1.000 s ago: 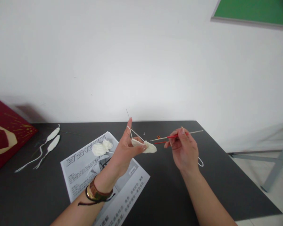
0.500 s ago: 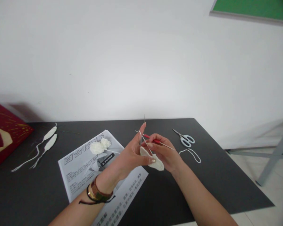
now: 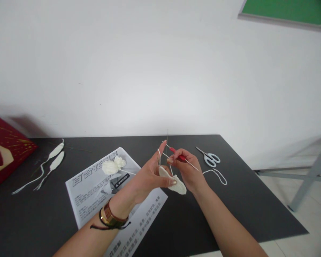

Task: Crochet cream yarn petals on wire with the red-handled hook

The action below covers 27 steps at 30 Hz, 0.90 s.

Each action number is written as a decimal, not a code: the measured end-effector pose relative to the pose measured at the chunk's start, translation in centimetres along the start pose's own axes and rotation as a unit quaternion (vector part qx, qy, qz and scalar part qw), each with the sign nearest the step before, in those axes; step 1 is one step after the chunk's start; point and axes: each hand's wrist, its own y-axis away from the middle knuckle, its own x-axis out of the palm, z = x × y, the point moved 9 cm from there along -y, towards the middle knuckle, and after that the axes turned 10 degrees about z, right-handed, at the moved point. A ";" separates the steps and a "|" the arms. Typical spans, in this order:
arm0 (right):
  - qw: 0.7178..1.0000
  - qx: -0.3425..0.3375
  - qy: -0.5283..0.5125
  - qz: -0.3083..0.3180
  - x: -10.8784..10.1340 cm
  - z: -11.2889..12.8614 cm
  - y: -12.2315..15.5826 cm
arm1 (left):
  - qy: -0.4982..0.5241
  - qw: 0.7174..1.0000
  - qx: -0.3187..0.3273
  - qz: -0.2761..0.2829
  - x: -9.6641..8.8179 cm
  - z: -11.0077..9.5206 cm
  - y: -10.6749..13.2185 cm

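My left hand [image 3: 153, 175] pinches a white crocheted petal [image 3: 179, 186] between thumb and fingers, over the dark table. White yarn [image 3: 158, 157] loops over its raised index finger and runs across to my right hand [image 3: 187, 167]. That right hand is closed around a crochet hook with a red grip [image 3: 177, 154], its metal shaft slanting up left near the left fingertip. Yarn also passes by the right thumb and down to the petal. A thin wire [image 3: 167, 135] stands up just beyond the left index fingertip.
A printed sheet [image 3: 96, 192] lies under my left forearm, with a white crocheted flower [image 3: 113, 166] on it. Scissors [image 3: 210, 159] and a yarn piece [image 3: 221, 176] lie right. Two crocheted petals [image 3: 57, 161] and a red box [image 3: 8, 153] are left. A wall [image 3: 160, 71] rises behind.
My right hand has turned and drawn slightly away from the left, bringing the crochet hook up and to the right. My left hand and the petal stay nearly in place.
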 end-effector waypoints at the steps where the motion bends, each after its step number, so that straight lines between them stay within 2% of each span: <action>1: 1.000 -0.007 0.013 -0.011 -0.1 0.2 0.0 | 0.002 1.000 -0.001 0.001 0.1 0.0 0.0; 7: 0.991 -0.055 0.096 -0.081 -1.3 1.4 0.0 | 0.002 1.000 -0.008 0.004 0.3 0.0 0.1; 16: 0.958 -0.114 0.238 -0.115 -2.0 2.3 0.3 | -0.004 1.000 -0.016 0.018 0.6 0.0 0.1; 27: 0.885 -0.186 0.408 -0.129 -1.2 4.1 1.0 | -0.004 0.999 -0.030 0.035 1.0 0.2 0.1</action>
